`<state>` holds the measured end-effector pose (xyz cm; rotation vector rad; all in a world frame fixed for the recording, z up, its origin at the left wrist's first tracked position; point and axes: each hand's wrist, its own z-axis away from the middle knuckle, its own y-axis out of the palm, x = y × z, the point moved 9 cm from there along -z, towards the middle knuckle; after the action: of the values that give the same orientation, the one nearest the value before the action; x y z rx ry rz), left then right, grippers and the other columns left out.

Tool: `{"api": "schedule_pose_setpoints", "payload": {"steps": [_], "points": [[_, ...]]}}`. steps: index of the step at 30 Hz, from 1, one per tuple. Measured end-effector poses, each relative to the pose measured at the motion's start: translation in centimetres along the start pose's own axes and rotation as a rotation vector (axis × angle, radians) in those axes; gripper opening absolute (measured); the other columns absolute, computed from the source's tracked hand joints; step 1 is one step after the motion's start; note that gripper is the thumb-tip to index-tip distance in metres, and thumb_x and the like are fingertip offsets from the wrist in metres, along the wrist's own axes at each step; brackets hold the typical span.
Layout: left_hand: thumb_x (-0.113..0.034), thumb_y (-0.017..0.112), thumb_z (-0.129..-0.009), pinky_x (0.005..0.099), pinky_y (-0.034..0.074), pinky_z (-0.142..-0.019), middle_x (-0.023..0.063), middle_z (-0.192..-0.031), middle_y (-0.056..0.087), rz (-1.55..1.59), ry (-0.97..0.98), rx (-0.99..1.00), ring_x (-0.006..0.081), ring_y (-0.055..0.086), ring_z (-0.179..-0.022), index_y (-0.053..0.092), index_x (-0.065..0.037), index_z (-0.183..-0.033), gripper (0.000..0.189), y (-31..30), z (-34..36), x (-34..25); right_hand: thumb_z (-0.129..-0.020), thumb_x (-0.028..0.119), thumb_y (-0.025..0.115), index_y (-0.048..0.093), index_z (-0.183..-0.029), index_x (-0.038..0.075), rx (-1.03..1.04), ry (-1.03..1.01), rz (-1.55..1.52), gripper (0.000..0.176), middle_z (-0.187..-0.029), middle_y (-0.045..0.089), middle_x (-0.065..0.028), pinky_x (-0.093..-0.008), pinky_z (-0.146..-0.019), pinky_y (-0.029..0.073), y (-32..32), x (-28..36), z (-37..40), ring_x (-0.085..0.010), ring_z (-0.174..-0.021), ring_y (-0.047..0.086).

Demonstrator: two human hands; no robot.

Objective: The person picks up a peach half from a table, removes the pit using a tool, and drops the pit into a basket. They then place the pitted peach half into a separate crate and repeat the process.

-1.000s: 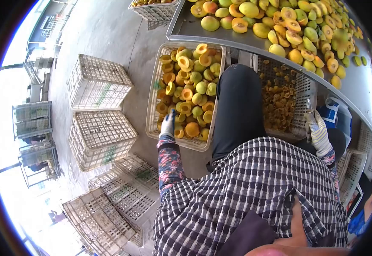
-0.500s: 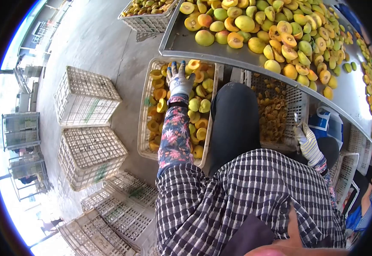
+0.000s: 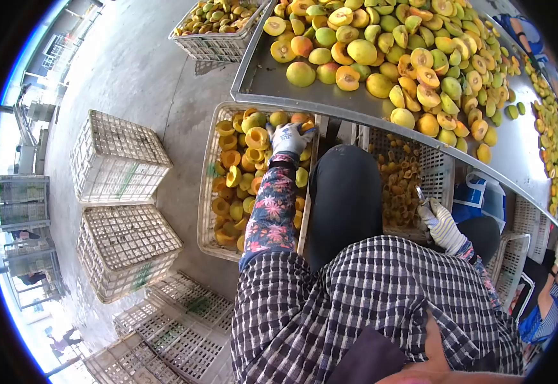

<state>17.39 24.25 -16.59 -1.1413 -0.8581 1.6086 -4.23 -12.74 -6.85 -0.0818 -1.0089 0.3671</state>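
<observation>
My left hand [image 3: 290, 139], in a white glove with blue fingertips, rests on the fruit at the far right of a white plastic crate [image 3: 203, 211]. Its fingers are bent down over the fruit and partly hidden among it, not visibly closed round a piece. The crate is full of yellow peach halves [image 3: 234, 174], many with hollow centres. My right hand [image 3: 438, 224], in a striped glove, is closed around a slim metal tool [image 3: 420, 193] whose tip points up. It is above the near right side of a second crate [image 3: 436, 173] containing small orange-brown pieces.
A metal table [image 3: 330, 101] heaped with whole and halved peaches [image 3: 429, 77] crosses the far side. Upturned white crates [image 3: 122, 160] stand on the floor to the left, with more at lower left. A filled crate [image 3: 212, 46] is beyond. A blue-and-white bag [image 3: 480, 201] hangs at right. Another person's arm [image 3: 557, 294] shows.
My left hand has moved right across the crate, its fingers going from spread to bent over the fruit. My right hand keeps its grip on the tool. The whole view has shifted slightly.
</observation>
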Motion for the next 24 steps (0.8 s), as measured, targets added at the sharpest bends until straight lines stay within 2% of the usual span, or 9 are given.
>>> {"api": "schedule_pose_setpoints", "payload": {"steps": [3, 8, 9, 14, 15, 17, 18, 21, 24], "points": [[-0.066, 0.049, -0.088, 0.049, 0.011, -0.118, 0.0121, -0.137, 0.055, 0.029, -0.069, -0.03, 0.029, 0.043, -0.133, 0.063, -0.014, -0.127, 0.066, 0.3, -1.1, 1.3, -0.098, 0.032, 0.059, 0.054, -0.099, 0.009, 0.023, -0.013, -0.019, 0.024, -0.075, 0.045, 0.0062, -0.0214, -0.059, 0.036, 0.6, -1.3, -0.8, -0.0049, -0.066, 0.04], [-0.06, 0.068, -0.078, 0.0477, 0.02, -0.116, 0.0176, -0.139, 0.048, -0.032, -0.286, -0.35, 0.035, 0.037, -0.135, 0.046, -0.007, -0.14, 0.085, -3.6, -1.0, 2.8, -0.098, 0.035, 0.059, 0.054, -0.102, 0.008, -0.01, 0.018, 0.034, 0.027, -0.082, 0.049, 0.0047, -0.0225, -0.064, 0.038, -0.4, -0.1, 0.6, -0.0055, -0.073, 0.041], [-0.058, 0.066, -0.081, 0.0493, 0.013, -0.118, 0.0141, -0.141, 0.047, -0.072, -0.254, -0.44, 0.0301, 0.035, -0.137, 0.049, -0.009, -0.138, 0.077, -4.0, -0.9, 2.6, -0.098, 0.036, 0.059, 0.054, -0.102, 0.008, -0.019, 0.006, 0.035, 0.029, -0.082, 0.048, 0.0047, -0.0224, -0.064, 0.038, -0.8, -0.5, 0.5, -0.0055, -0.073, 0.041], [-0.059, 0.033, -0.096, 0.0499, 0.005, -0.119, 0.0088, -0.156, 0.03, 0.216, -0.348, -0.31, 0.0301, 0.02, -0.146, 0.039, -0.013, -0.147, 0.07, -1.7, -1.4, 6.2, -0.097, 0.04, 0.059, 0.053, -0.104, 0.008, -0.047, -0.037, 0.025, 0.033, -0.077, 0.048, 0.0042, -0.0216, -0.06, 0.04, -2.2, -2.3, 0.7, -0.0053, -0.068, 0.045], [-0.06, 0.029, -0.097, 0.0502, 0.005, -0.119, 0.0085, -0.157, 0.029, 0.128, -0.35, -0.306, 0.0302, 0.02, -0.146, 0.037, -0.013, -0.149, 0.07, -1.5, -0.7, 6.7, -0.097, 0.04, 0.059, 0.053, -0.104, 0.009, -0.05, -0.004, 0.018, 0.033, -0.075, 0.048, 0.0038, -0.0216, -0.056, 0.04, -2.3, -2.6, 0.7, -0.0057, -0.063, 0.046], [-0.059, 0.028, -0.098, 0.0494, 0.006, -0.119, 0.0096, -0.157, 0.027, 0.277, -0.514, -0.372, 0.0307, 0.02, -0.146, 0.037, -0.013, -0.149, 0.069, -1.3, 1.7, 9.5, -0.097, 0.041, 0.058, 0.053, -0.104, 0.01, -0.055, 0.062, 0.006, 0.033, -0.071, 0.048, 0.003, -0.0218, -0.048, 0.041, -2.6, -3.3, 0.7, -0.0065, -0.054, 0.047], [-0.06, 0.028, -0.098, 0.0491, 0.008, -0.119, 0.0102, -0.158, 0.026, 0.115, -0.447, -0.416, 0.0312, 0.021, -0.146, 0.036, -0.014, -0.149, 0.069, 2.1, 0.0, 14.5, -0.097, 0.042, 0.057, 0.052, -0.104, 0.011, -0.061, 0.079, -0.024, 0.033, -0.066, 0.047, 0.0022, -0.0232, -0.038, 0.038, -2.5, -3.4, 0.7, -0.0086, -0.043, 0.045], [-0.061, 0.034, -0.096, 0.0479, 0.014, -0.118, 0.0115, -0.158, 0.025, 0.056, -0.564, -0.361, 0.0338, 0.023, -0.144, 0.037, -0.023, -0.149, 0.065, 1.1, 5.3, 16.8, -0.097, 0.042, 0.057, 0.052, -0.103, 0.01, -0.052, 0.056, -0.063, 0.033, -0.067, 0.048, 0.0027, -0.0232, -0.039, 0.038, -2.4, -4.5, 0.0, -0.0084, -0.044, 0.044], [-0.064, 0.044, -0.089, 0.0483, 0.023, -0.114, 0.0122, -0.15, 0.039, 0.174, -0.808, -0.237, 0.0338, 0.036, -0.137, 0.036, -0.021, -0.149, 0.074, 1.7, 10.8, 18.8, -0.096, 0.038, 0.06, 0.053, -0.099, 0.011, -0.055, 0.038, -0.091, 0.028, -0.068, 0.047, 0.0039, -0.0222, -0.043, 0.037, -2.1, -4.2, -0.3, -0.0071, -0.05, 0.044]]}}
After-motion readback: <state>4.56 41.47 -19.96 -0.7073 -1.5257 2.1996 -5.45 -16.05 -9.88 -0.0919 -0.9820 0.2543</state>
